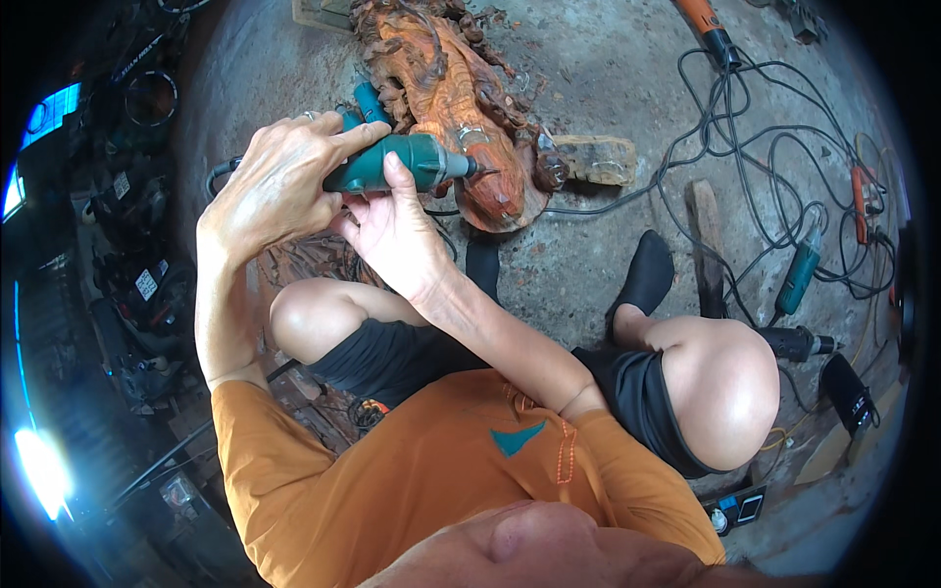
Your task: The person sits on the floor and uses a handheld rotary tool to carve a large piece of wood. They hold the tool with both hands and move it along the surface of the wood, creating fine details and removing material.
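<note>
Both my hands hold a green die grinder [407,165] above the floor. My left hand [284,171] wraps over its rear body from the left, fingers curled round it. From below, my right hand [397,230] grips the front part, thumb up along the near side. The grinder's narrow tip points right and meets or hovers just over the rounded near end of a carved reddish-brown wood piece [470,127]; contact cannot be made out. This carving lies on the floor, with gnarled, root-like edges. Another teal tool body [370,103] shows beyond my left hand, partly hidden.
A wood block [600,160] lies against the carving's right side. Tangled black cables [735,137] cover the right floor, with an orange-bodied tool [701,15], another green grinder [800,272] and an orange power strip [861,204]. A wood stick [704,235] lies beside my right foot.
</note>
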### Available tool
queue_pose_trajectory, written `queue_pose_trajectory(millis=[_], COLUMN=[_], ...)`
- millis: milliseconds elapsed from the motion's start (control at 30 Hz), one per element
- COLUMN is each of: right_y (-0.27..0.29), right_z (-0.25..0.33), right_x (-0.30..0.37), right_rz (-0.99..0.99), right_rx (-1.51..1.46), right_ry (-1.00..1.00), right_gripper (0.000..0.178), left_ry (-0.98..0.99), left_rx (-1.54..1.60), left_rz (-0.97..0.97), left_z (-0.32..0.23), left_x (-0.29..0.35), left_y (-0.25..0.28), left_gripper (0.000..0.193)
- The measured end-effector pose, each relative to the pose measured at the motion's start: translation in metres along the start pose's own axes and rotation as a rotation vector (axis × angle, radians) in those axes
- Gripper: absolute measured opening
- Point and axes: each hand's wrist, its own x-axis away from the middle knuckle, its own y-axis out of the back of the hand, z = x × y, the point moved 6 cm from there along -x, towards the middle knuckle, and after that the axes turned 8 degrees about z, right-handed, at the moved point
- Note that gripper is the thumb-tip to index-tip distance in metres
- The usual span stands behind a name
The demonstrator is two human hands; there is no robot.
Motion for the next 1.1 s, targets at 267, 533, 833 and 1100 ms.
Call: queue_pose_trajectory(millis=[267, 533, 833, 1100], right_y=[0.003, 0.000, 0.000, 0.002], right_z=[0.005, 0.007, 0.001, -0.010], right_x=[-0.006, -0.005, -0.004, -0.001], right_rz=[-0.022, -0.010, -0.003, 0.017], right_rx=[0.028, 0.043, 0.023, -0.024], right_ry=[0.012, 0.021, 0.019, -0.020], right_gripper=[0.088, 0.089, 0.088, 0.081], left_ry=[-0.039, -0.045, -0.033, -0.006], left_rx=[-0.035, -0.029, -0.027, -0.022], left_rz=[-0.025, -0.040, -0.041, -0.028], left_z=[-0.005, -0.005, -0.005, 0.001], left_x=[-0.009, -0.011, -0.004, 0.007], left_y=[0.005, 0.003, 0.004, -0.001], left_gripper=[0.067, 0.067, 0.067, 0.066])
